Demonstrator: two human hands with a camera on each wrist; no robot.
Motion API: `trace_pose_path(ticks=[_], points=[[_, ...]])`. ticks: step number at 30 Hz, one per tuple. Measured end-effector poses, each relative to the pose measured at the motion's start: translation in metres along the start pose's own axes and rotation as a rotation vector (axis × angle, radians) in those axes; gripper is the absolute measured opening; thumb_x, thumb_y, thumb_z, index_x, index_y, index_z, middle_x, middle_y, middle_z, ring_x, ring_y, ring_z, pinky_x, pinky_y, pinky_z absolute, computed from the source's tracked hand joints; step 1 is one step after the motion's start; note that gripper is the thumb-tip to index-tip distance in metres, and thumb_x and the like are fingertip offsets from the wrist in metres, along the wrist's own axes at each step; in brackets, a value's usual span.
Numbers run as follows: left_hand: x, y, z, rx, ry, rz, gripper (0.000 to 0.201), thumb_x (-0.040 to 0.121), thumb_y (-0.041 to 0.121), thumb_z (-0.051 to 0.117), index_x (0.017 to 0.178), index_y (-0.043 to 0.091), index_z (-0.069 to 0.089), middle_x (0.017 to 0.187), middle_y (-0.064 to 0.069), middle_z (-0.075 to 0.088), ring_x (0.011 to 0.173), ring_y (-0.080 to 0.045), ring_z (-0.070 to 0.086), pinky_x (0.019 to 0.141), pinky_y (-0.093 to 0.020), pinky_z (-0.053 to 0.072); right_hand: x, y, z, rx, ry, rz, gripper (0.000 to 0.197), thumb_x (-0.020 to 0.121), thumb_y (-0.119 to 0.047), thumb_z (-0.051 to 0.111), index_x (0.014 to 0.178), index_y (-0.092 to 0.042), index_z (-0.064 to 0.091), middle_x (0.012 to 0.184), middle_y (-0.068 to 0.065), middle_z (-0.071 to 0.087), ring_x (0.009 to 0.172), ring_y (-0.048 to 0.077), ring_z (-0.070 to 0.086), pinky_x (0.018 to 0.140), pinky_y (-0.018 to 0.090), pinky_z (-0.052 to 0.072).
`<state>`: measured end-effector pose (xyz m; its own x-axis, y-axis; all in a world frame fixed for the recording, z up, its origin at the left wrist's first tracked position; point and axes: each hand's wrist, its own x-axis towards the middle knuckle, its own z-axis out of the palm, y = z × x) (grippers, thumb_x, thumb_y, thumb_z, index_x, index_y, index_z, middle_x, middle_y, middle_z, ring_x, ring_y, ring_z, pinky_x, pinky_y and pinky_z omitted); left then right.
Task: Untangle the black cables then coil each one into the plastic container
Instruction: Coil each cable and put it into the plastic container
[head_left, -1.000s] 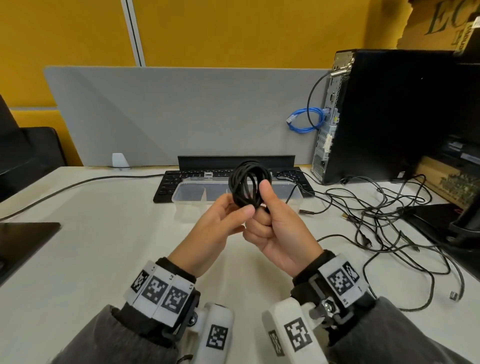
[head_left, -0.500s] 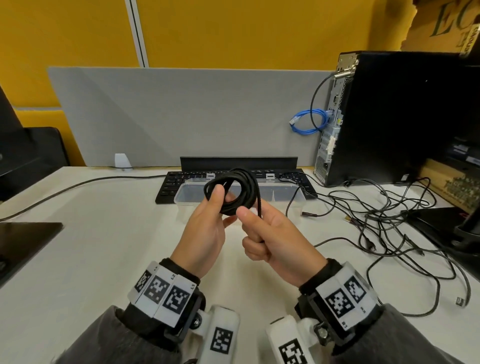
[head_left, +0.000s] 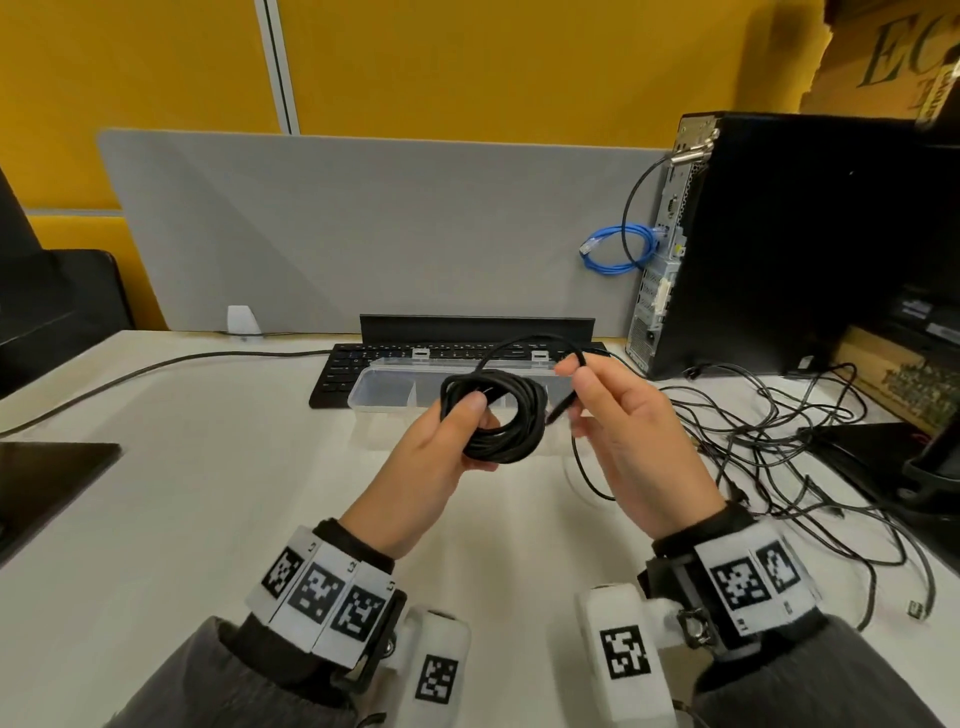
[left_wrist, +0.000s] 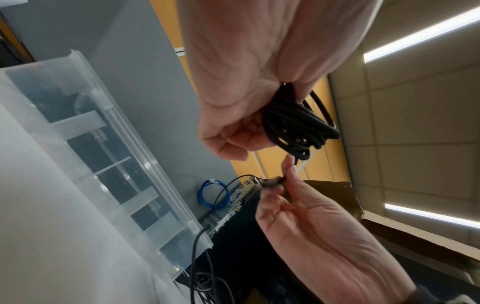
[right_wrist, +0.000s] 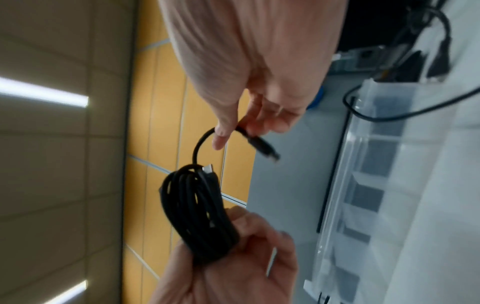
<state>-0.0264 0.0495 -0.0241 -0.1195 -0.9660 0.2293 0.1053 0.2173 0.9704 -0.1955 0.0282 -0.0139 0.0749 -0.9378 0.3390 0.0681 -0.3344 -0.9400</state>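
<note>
A coiled black cable (head_left: 496, 418) (left_wrist: 298, 125) (right_wrist: 197, 211) hangs above the desk in front of the plastic container (head_left: 387, 387) (left_wrist: 109, 148) (right_wrist: 384, 164). My left hand (head_left: 447, 447) (right_wrist: 233, 257) grips the coil's left side, thumb across the loops. My right hand (head_left: 613, 415) (left_wrist: 298, 201) (right_wrist: 249, 121) pinches the cable's free end near its plug (right_wrist: 262, 147), which arcs up from the coil. A tangle of loose black cables (head_left: 789, 447) lies on the desk to the right.
A black keyboard (head_left: 337, 371) lies behind the divided clear container. A black computer tower (head_left: 779, 244) with a blue cable loop (head_left: 618, 249) stands at the back right. A grey partition (head_left: 363, 228) closes the desk's far edge. A dark pad (head_left: 47, 478) lies far left.
The hands parted: my left hand took the coil alone and turned it flatter, while my right hand let go of the coil, moved right and drew out the free end.
</note>
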Motion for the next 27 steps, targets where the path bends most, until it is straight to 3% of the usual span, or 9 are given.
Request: trace_pose_path(ticks=[2, 5, 8, 12, 15, 17, 20, 23, 27], points=[[-0.001, 0.001, 0.004, -0.023, -0.027, -0.007, 0.022, 0.080, 0.038, 0.045, 0.075, 0.018, 0.053, 0.074, 0.003, 0.051, 0.076, -0.011, 0.053, 0.067, -0.027, 0.047, 0.001, 0.002, 0.003, 0.262, -0.020, 0.118, 0.018, 0.093, -0.013, 0.048, 0.101, -0.010, 0.064, 0.074, -0.001, 0.061, 0.065, 0.006, 0.057, 0.064, 0.019, 0.050], [-0.002, 0.000, 0.005, -0.058, -0.049, -0.031, 0.023, 0.087, 0.036, 0.053, 0.094, 0.015, 0.058, 0.087, -0.007, 0.051, 0.081, -0.014, 0.054, 0.065, -0.027, 0.050, 0.002, 0.005, 0.010, 0.555, -0.031, 0.272, 0.019, 0.083, -0.012, 0.056, 0.098, -0.005, 0.063, 0.082, 0.007, 0.067, 0.071, 0.011, 0.064, 0.070, 0.020, 0.057], [-0.002, 0.000, 0.005, -0.088, -0.063, -0.050, 0.037, 0.089, 0.032, 0.039, 0.114, 0.012, 0.057, 0.102, -0.015, 0.056, 0.084, -0.013, 0.058, 0.064, -0.027, 0.050, -0.001, 0.009, 0.019, 0.720, -0.087, 0.389, 0.021, 0.082, -0.006, 0.054, 0.100, 0.001, 0.061, 0.090, 0.014, 0.070, 0.079, 0.018, 0.069, 0.072, 0.026, 0.058], [-0.002, 0.003, 0.004, -0.093, -0.062, -0.059, 0.050, 0.084, 0.043, 0.034, 0.116, 0.013, 0.057, 0.110, -0.021, 0.057, 0.091, -0.023, 0.055, 0.064, -0.027, 0.049, -0.006, 0.010, 0.023, 0.859, -0.156, 0.532, 0.017, 0.080, -0.004, 0.057, 0.089, -0.003, 0.071, 0.096, 0.017, 0.069, 0.082, 0.024, 0.069, 0.078, 0.032, 0.057], [-0.004, 0.003, 0.005, -0.086, -0.061, -0.070, 0.049, 0.083, 0.047, 0.032, 0.110, 0.017, 0.061, 0.108, -0.023, 0.056, 0.089, -0.028, 0.047, 0.068, -0.031, 0.045, -0.010, 0.007, 0.026, 0.816, -0.186, 0.554, 0.026, 0.069, -0.005, 0.065, 0.094, -0.004, 0.065, 0.091, 0.016, 0.068, 0.074, 0.023, 0.067, 0.063, 0.030, 0.058], [-0.003, 0.004, 0.005, -0.049, -0.058, -0.089, 0.047, 0.087, 0.046, 0.032, 0.108, 0.016, 0.061, 0.104, -0.022, 0.056, 0.086, -0.026, 0.048, 0.072, -0.035, 0.043, -0.012, 0.005, 0.029, 0.751, -0.203, 0.555, 0.033, 0.069, -0.007, 0.064, 0.101, -0.007, 0.057, 0.087, 0.013, 0.064, 0.070, 0.020, 0.062, 0.056, 0.027, 0.053], [0.000, 0.003, 0.004, 0.029, -0.030, -0.122, 0.043, 0.098, 0.034, 0.033, 0.111, 0.002, 0.058, 0.085, -0.012, 0.049, 0.059, -0.011, 0.047, 0.061, -0.026, 0.043, -0.010, 0.003, 0.025, 0.686, -0.206, 0.484, 0.039, 0.075, -0.012, 0.061, 0.111, -0.017, 0.047, 0.090, 0.007, 0.062, 0.078, 0.016, 0.060, 0.069, 0.027, 0.050], [0.000, 0.002, 0.004, 0.136, 0.010, -0.123, 0.029, 0.100, 0.027, 0.035, 0.094, 0.017, 0.062, 0.075, -0.001, 0.051, 0.050, -0.006, 0.041, 0.060, -0.027, 0.041, -0.010, -0.004, 0.021, 0.618, -0.267, 0.371, 0.029, 0.085, -0.021, 0.059, 0.109, -0.018, 0.043, 0.092, 0.009, 0.067, 0.087, 0.022, 0.064, 0.086, 0.037, 0.049], [-0.002, 0.001, 0.006, 0.197, -0.003, -0.132, 0.028, 0.100, 0.029, 0.032, 0.093, 0.022, 0.057, 0.076, -0.005, 0.049, 0.051, -0.008, 0.039, 0.062, -0.028, 0.042, -0.017, -0.009, 0.024, 0.362, -0.350, 0.229, 0.053, 0.077, -0.005, 0.069, 0.119, -0.026, 0.045, 0.082, 0.003, 0.068, 0.080, 0.024, 0.065, 0.082, 0.040, 0.053]])
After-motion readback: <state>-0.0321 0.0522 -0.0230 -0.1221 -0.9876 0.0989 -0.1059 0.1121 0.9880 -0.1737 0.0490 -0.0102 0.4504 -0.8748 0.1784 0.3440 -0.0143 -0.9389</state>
